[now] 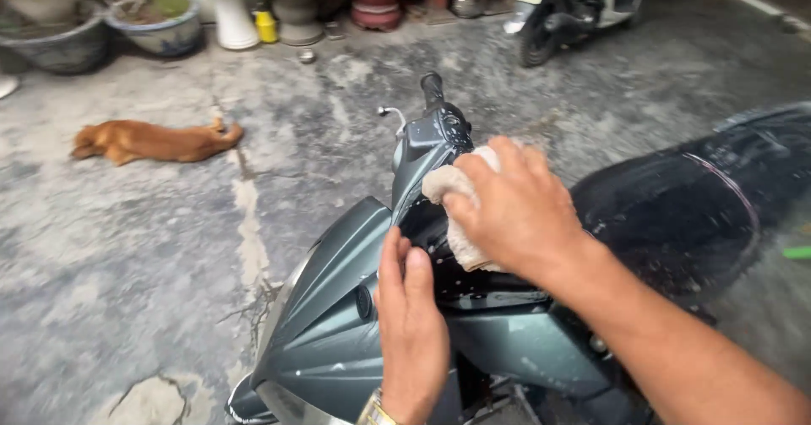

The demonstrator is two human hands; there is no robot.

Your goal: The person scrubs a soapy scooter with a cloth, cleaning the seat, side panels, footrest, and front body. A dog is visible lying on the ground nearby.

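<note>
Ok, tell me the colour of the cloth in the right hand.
Pale beige cloth, gripped by the right hand; head view.

Open concrete floor [127,264] fills the left and centre of the frame, broken only by a brown dog [156,141] lying at left. The grey scooter [338,324] blocks the lower middle, its black seat [701,197] the right. Pots [156,24] and a second scooter [574,7] line the top edge.

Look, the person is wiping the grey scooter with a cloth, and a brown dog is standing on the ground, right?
Not quite. In the head view the brown dog is lying down, not standing. The right hand does press a cloth on the grey scooter.
</note>
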